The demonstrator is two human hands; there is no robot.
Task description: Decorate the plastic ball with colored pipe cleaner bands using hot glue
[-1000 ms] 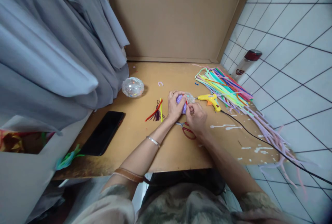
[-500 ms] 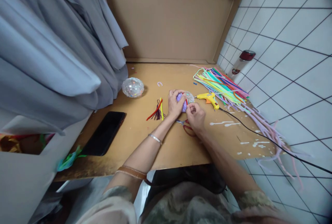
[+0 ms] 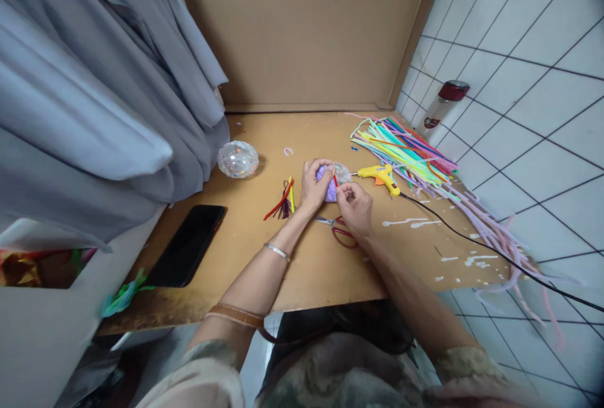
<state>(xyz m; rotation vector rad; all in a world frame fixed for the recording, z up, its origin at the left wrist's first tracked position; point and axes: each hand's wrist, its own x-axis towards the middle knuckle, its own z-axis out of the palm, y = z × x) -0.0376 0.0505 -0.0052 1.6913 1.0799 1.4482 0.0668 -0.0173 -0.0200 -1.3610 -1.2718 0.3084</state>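
My left hand [image 3: 315,186] is closed around a purple piece [image 3: 330,192] that looks made of coiled pipe cleaner. A short red pipe cleaner [image 3: 335,179] runs up along its right side. My right hand [image 3: 355,206] pinches the lower end of this red strip against the purple piece. Behind the fingers lies a round clear glue-spotted thing [image 3: 341,172], partly covered. The yellow hot glue gun [image 3: 380,176] rests with its nozzle close to that clear thing. Red-handled scissors [image 3: 340,232] lie under my right wrist.
A clear ball [image 3: 238,159] stands at left, above a black phone [image 3: 187,245]. Red and yellow strips with a dark tassel [image 3: 284,201] lie left of my hands. Colourful pipe cleaners [image 3: 406,150] spread at right; the gun's black cord [image 3: 453,230] crosses the table edge. A bottle [image 3: 443,106] stands by the tiles.
My right hand has shifted slightly down the red strip, and more of the strip and purple piece shows between my hands. The whole view has moved a little.
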